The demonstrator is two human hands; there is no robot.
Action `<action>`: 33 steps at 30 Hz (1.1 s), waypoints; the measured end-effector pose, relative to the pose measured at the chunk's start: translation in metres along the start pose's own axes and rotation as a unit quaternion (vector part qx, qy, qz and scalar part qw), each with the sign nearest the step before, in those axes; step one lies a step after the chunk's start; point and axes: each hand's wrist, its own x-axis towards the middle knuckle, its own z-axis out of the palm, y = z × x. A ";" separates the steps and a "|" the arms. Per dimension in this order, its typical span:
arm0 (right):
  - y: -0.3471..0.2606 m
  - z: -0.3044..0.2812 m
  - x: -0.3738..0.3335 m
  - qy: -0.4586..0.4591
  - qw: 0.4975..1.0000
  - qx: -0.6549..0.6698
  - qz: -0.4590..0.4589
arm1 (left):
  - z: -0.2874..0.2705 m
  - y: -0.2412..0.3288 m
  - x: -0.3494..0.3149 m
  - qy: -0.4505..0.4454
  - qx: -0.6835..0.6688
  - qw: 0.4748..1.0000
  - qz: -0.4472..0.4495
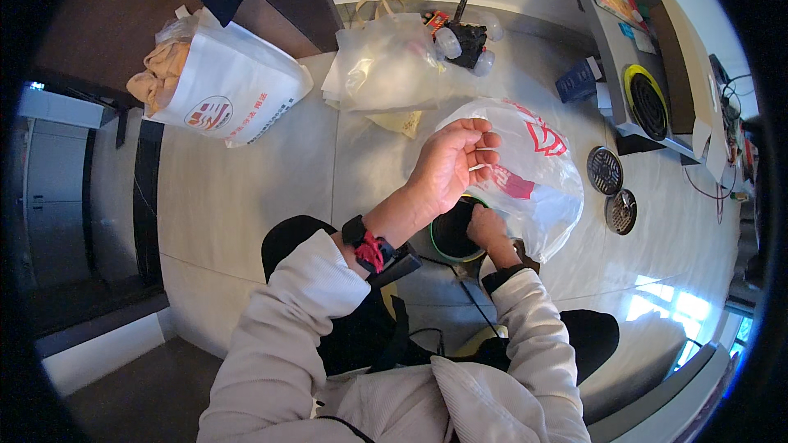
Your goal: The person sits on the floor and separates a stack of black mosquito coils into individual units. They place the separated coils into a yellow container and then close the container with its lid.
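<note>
Loosely half-curled, the left hand (456,160) hangs raised, fingers pointing right, nothing visible in it; the right hand (490,228) reaches down at a round, dark, green-rimmed container (449,232), its grip impossible to tell, beside a crinkled, translucent plastic bag (548,184).

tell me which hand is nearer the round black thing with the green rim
Right. The right hand is at the right edge of the round black thing, its fingers overlapping it; the left hand is raised, beyond its far edge in the picture.
</note>
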 end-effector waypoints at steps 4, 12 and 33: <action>0.000 -0.003 -0.004 0.032 0.999 -0.005 0.004 | 0.004 -0.001 0.001 -0.002 0.002 1.000 -0.006; 0.004 0.010 0.003 0.014 1.000 -0.021 0.016 | 0.012 -0.003 -0.003 -0.009 -0.007 1.000 -0.010; 0.015 -0.004 -0.015 0.053 0.997 0.055 0.026 | 0.016 -0.004 -0.003 -0.004 -0.023 1.000 -0.011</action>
